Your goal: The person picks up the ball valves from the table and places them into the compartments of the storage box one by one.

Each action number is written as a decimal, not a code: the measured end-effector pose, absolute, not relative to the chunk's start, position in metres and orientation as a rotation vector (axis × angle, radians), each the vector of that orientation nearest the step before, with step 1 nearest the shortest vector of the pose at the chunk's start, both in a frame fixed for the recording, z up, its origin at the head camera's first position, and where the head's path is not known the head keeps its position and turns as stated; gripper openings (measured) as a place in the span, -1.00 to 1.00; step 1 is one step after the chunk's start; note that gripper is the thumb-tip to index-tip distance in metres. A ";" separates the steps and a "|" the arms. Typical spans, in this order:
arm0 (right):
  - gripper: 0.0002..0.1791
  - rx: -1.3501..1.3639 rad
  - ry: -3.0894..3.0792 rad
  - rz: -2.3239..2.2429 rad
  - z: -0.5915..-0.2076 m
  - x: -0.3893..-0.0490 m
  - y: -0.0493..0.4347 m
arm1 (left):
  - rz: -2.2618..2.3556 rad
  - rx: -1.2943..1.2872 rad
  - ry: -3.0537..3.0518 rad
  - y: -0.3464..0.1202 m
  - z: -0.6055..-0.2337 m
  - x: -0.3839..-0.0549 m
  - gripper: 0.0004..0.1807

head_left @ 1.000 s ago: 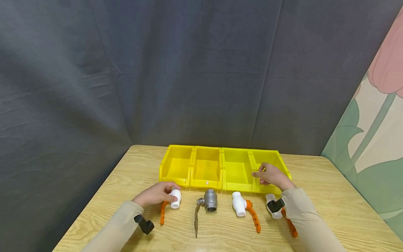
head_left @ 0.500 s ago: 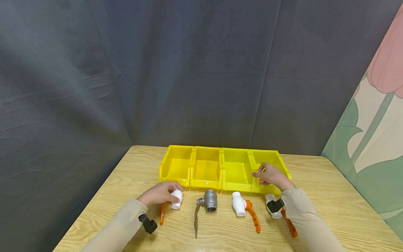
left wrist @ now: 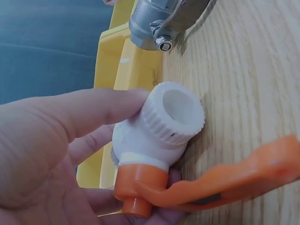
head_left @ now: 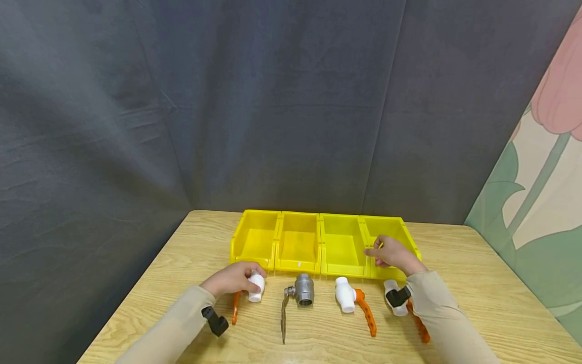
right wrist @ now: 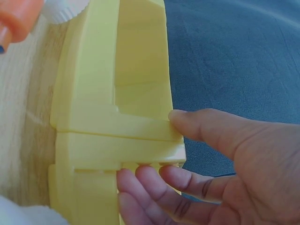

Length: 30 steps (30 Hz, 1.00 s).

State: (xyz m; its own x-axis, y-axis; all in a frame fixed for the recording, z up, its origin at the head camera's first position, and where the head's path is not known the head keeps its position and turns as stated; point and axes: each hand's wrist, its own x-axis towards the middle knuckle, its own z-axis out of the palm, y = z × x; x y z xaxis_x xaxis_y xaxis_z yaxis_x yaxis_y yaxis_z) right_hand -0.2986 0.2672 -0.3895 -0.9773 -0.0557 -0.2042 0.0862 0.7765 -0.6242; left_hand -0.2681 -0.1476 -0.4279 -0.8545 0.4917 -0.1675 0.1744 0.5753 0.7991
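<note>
My left hand (head_left: 234, 279) grips a white ball valve (head_left: 256, 288) with an orange lever handle (left wrist: 225, 180), at the left of the row of valves. In the left wrist view the thumb lies along the white body near its round open end, with fingers behind and under it. The handle points toward the near side of the table. My right hand (head_left: 393, 254) pinches the adjoining side walls (right wrist: 140, 136) of the two rightmost yellow bins, thumb on one side and curled fingers on the other.
A metal ball valve (head_left: 304, 290) lies in the middle, then a white valve with an orange handle (head_left: 345, 296). Another white valve (head_left: 394, 298) lies partly hidden under the right wrist. Several joined yellow bins (head_left: 297, 266) stand behind them, before a dark curtain (head_left: 291, 111).
My left hand and the white valve in it have shifted slightly to the right. My right hand stays in place on the bin walls.
</note>
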 end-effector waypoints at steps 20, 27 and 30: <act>-0.64 0.023 2.761 -0.973 -0.393 -0.301 0.266 | 1.284 0.442 2.282 -0.159 -0.423 -0.278 -0.60; -0.63 0.008 2.763 -0.979 -0.392 -0.300 0.267 | 1.257 0.427 2.323 -0.155 -0.397 -0.290 -0.59; -0.63 -0.010 2.758 -0.997 -0.391 -0.299 0.268 | 1.262 0.428 2.330 -0.154 -0.385 -0.298 -0.59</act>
State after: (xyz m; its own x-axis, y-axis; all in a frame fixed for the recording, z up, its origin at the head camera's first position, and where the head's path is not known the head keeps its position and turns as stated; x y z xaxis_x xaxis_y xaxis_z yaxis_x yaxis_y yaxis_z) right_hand -0.2988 0.2683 -0.3908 -0.9783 -0.0766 -0.1926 0.0643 0.7713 -0.6332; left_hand -0.2979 -0.1536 -0.3847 -0.8491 0.4701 -0.2408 0.0551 0.5323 0.8448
